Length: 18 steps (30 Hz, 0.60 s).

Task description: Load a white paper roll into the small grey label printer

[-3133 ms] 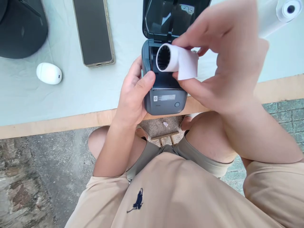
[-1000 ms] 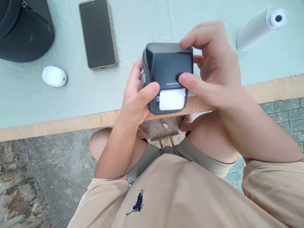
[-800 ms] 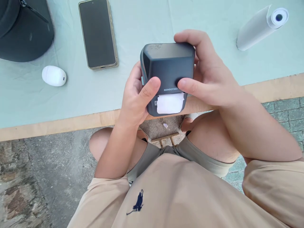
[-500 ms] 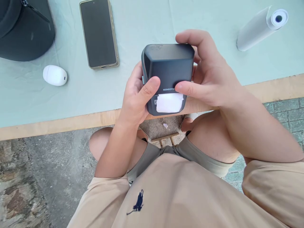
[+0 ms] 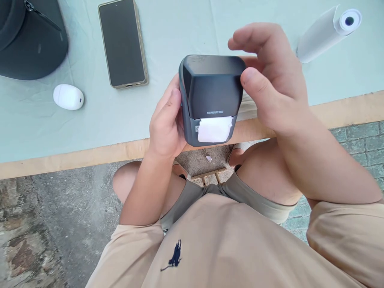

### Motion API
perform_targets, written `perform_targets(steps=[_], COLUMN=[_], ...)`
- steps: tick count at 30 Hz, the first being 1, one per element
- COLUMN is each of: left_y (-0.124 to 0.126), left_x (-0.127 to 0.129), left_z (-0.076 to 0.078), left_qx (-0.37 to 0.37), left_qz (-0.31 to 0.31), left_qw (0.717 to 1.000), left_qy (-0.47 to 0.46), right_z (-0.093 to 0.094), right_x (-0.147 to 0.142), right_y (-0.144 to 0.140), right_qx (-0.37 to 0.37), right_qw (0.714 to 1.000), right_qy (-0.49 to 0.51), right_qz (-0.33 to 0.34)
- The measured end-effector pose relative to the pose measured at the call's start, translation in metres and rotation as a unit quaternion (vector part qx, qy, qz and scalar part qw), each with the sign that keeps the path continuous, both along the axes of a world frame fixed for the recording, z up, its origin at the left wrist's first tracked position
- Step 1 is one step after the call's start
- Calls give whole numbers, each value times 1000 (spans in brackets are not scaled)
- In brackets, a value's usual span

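Observation:
A dark label printer (image 5: 216, 94) marked NIIMBOT is held up over the table's front edge, its front towards me. A strip of white label paper (image 5: 215, 129) with a ragged right end sticks out of its slot. My left hand (image 5: 168, 124) grips the printer from the left, thumb along its side and the other fingers mostly hidden behind. At the printer's upper right corner is my right hand (image 5: 276, 80), open, with its fingers spread and raised. Its thumb tip is at the corner; whether it touches I cannot tell. One lower finger is partly hidden by the printer.
On the pale green tabletop (image 5: 174, 24) lie a smartphone (image 5: 122, 42) and a white earbud case (image 5: 68, 97). A black zippered bag (image 5: 33, 44) occupies the far left. To the right lies a white paper roll (image 5: 325, 36). A small paper scrap (image 5: 209, 159) is on the ground.
My right hand has let go of the printer's front, its thumb moving right and up to the corner and its fingers lifting. My left thumb has slid off the front to the side.

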State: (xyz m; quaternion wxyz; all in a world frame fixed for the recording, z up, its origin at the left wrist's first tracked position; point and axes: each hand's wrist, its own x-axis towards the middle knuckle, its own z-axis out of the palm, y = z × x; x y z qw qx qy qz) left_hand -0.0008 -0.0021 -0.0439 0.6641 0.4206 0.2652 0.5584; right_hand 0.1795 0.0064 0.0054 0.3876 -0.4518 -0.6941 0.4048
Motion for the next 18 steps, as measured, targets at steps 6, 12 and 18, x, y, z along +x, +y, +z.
perform_targets(steps=[6, 12, 18], left_y=[-1, -1, 0], left_x=[-1, 0, -2], left_z=[4, 10, 15], left_qx=[-40, -57, -32], left_qz=[-11, -15, 29], left_qw=[998, 997, 998], left_qy=[55, 54, 48], right_z=[2, 2, -5], right_x=[2, 3, 1], right_y=[-4, -1, 3], right_qx=[54, 10, -75], right_qw=[996, 996, 990], right_qy=[-73, -46, 41], right_qz=[11, 80, 109])
